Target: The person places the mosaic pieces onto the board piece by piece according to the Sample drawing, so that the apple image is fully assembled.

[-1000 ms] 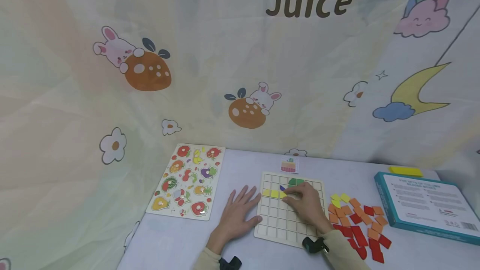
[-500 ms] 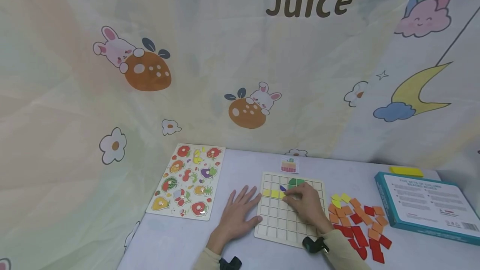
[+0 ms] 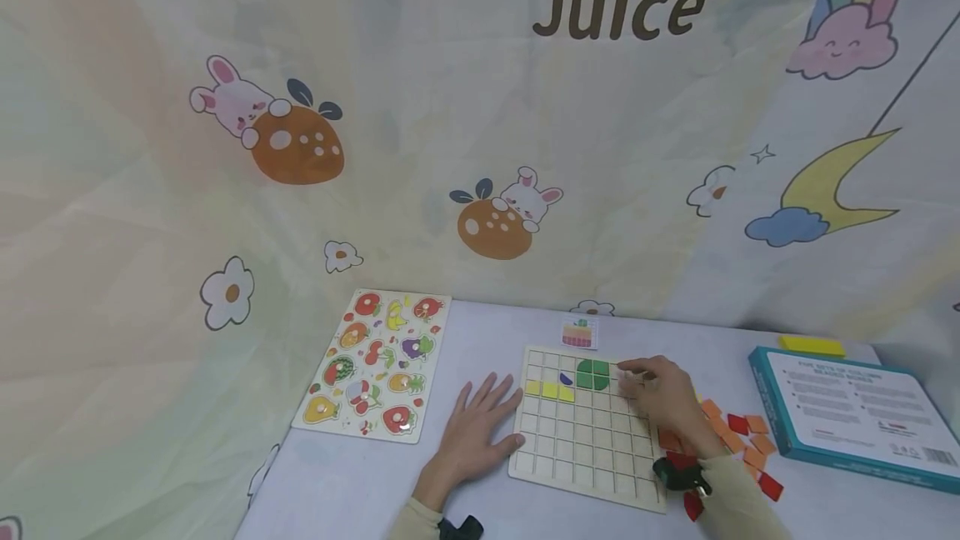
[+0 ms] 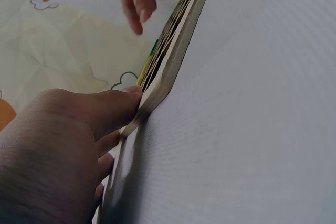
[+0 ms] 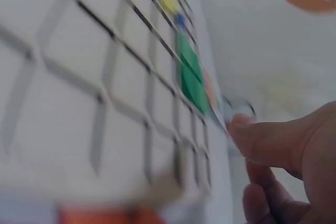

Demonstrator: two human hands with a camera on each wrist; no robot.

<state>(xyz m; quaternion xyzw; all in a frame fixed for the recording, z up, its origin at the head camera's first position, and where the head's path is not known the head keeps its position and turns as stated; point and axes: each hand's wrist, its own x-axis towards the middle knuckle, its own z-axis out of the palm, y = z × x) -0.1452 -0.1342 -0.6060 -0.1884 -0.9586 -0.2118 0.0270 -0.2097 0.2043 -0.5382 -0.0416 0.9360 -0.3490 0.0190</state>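
A pale wooden grid board (image 3: pixel 577 448) lies in front of me. On it sit a row of yellow square tiles (image 3: pixel 550 391), a small blue piece (image 3: pixel 566 378) and a rounded green shape (image 3: pixel 592 374). My left hand (image 3: pixel 476 436) rests on the table with fingers spread; its thumb touches the board's left edge, also seen in the left wrist view along the board's side (image 4: pixel 168 72). Over the board's right edge hovers my right hand (image 3: pixel 663 398), fingers loosely bent. In the right wrist view, nothing shows between its thumb and fingers (image 5: pixel 262 187).
Orange tiles (image 3: pixel 757 423) and red tiles (image 3: pixel 770 487) lie right of the board, partly hidden by my right arm. Beyond them is a teal box (image 3: pixel 862 415) with a yellow block (image 3: pixel 812 346) behind. A cake picture card (image 3: pixel 577 332) and a fruit puzzle board (image 3: pixel 378 365) lie farther back.
My right hand has left the yellow row and moved right, past the green shape to the board's right edge. The third yellow tile now shows fully. My left hand stays put.
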